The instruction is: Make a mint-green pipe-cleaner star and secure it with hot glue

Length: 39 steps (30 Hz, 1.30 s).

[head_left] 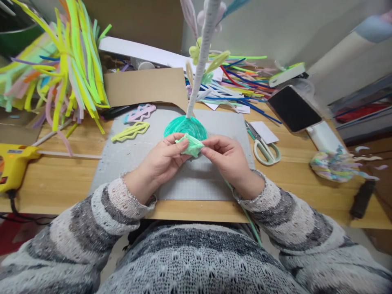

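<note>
head view: a person in a striped knit sweater (171, 261) reaches over a gray mat (192, 185).
left hand (161, 160): thumb and fingers pinched on the left side of a light green piece (192, 147).
right hand (231, 158): thumb and forefinger gripping that piece's right edge.
light green piece: held between both hands (its folds are too small to make out).
teal disc (185, 127): just beyond both hands, a white stem (199, 77) rising from it.
scissors (267, 150): lying to the right of the right hand.
yellow zigzag (131, 131): on the mat, left of and beyond the left hand.
</note>
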Available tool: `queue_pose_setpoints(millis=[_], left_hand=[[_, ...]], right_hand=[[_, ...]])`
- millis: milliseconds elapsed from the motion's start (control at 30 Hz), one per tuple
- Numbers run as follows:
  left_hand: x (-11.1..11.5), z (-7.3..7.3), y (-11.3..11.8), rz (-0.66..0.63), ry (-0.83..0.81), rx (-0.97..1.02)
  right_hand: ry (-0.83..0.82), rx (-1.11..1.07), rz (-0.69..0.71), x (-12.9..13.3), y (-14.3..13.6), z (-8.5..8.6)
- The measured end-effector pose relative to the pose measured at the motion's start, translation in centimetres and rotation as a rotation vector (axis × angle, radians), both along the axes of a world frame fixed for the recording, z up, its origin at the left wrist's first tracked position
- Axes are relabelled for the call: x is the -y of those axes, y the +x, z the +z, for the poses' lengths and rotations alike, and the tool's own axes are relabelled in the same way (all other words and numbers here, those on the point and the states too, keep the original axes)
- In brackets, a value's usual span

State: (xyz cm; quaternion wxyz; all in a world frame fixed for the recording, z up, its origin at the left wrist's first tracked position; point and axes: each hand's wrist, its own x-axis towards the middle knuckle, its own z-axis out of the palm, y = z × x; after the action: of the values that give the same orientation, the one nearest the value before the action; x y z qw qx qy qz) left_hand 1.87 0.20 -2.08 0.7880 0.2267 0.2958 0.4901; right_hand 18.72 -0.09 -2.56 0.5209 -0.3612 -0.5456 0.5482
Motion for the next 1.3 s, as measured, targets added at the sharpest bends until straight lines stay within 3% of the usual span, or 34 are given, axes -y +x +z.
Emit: queue_pose_setpoints(millis=[233,400,567,667,767,833,900,967,1067,1200,1300], left_hand=[[0.6,0.4,0.4,-0.006,0.082,0.024],[0.9,0.4,0.4,-0.009,0.248,-0.208],[1.0,-0.3,0.5,0.093,0.345,-0.345],[0.9,-0.5,0.6,0.116,0.317,-0.350],[0.8,-0.3,0.6,0.126,0.297,-0.385],[0.8,0.0,0.4,0.139,0.317,-0.469],[0.8,0.4,0.1,0.137,0.384,-0.604],[0.8,0.9,-0.2,0.099,0.499,-0.737],[0.5,1.5,-0.7,-0.026,0.632,-0.818],[0.2,1.4,-1.1,-0.173,0.532,-0.672],[0.1,1.1,-1.0,-0.188,0.408,-0.481]], right_hand=[[0.041,-0.015,-0.165,0.8,-0.5,-0.3],[0.052,0.003,-0.147,1.0,-0.4,-0.2],[0.058,0.107,-0.128,1.3,-0.6,-0.1],[0.223,0.318,-0.175,1.8,-0.5,0.2],[0.526,0.650,-0.168,2.3,-0.1,0.7],[0.672,0.816,-0.127,2.5,0.2,1.1],[0.720,0.875,-0.094,2.5,0.5,1.6],[0.676,0.831,-0.087,2.4,0.7,1.9],[0.471,0.636,-0.047,1.7,1.0,2.2],[0.160,0.307,0.078,0.5,1.0,2.0],[0.084,0.163,0.105,0.3,0.7,1.7]])
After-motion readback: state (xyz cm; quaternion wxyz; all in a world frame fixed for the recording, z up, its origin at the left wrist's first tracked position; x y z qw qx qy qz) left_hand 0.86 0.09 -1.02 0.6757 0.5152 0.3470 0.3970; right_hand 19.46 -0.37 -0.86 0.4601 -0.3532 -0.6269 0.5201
